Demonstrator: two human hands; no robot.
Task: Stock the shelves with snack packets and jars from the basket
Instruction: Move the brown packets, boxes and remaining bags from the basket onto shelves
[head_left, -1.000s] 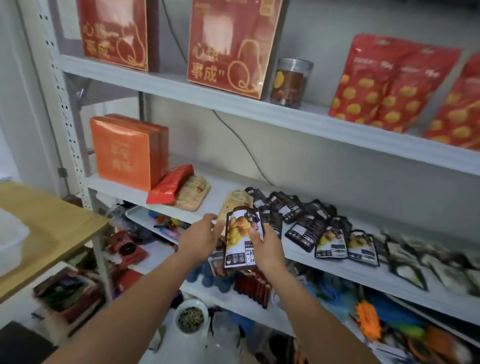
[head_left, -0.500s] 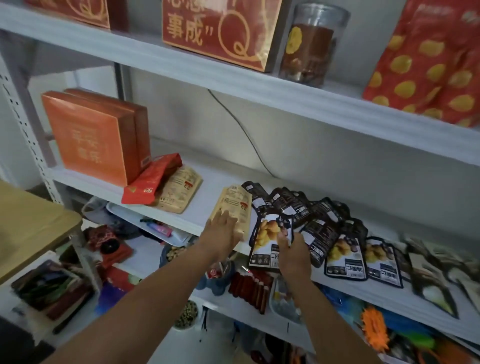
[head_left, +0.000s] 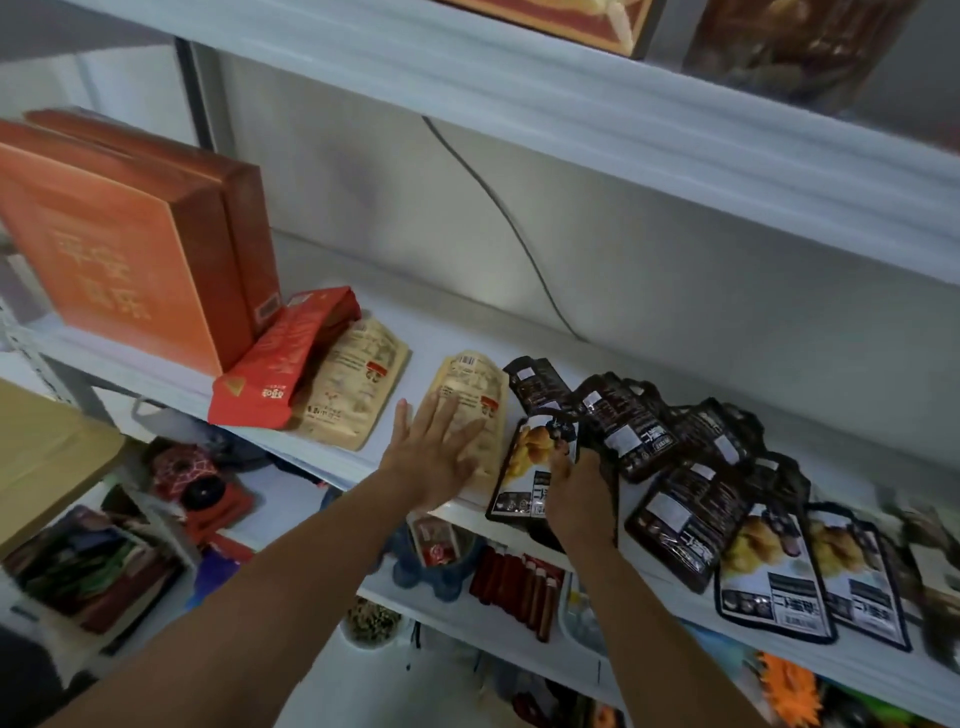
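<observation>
My right hand (head_left: 576, 499) grips a black snack packet (head_left: 530, 467) with yellow nuts printed on it, laid at the front edge of the middle white shelf (head_left: 447, 338). Flat on a beige snack packet (head_left: 475, 405) just left of it lies my left hand (head_left: 431, 452), fingers spread. A row of several similar black packets (head_left: 691, 478) overlaps along the shelf to the right. The basket is not in view.
Orange boxes (head_left: 124, 234) stand at the shelf's left, with a red packet (head_left: 280, 364) and another beige packet (head_left: 353, 389) leaning beside them. A jar (head_left: 800, 47) stands on the upper shelf. A dark cable (head_left: 498, 218) hangs down the back wall. Lower shelves hold cluttered goods.
Both hands moved forward from mid-air to the middle shelf. The black packet went down to the shelf edge and my left hand came to rest on the beige packet. The view drew closer.
</observation>
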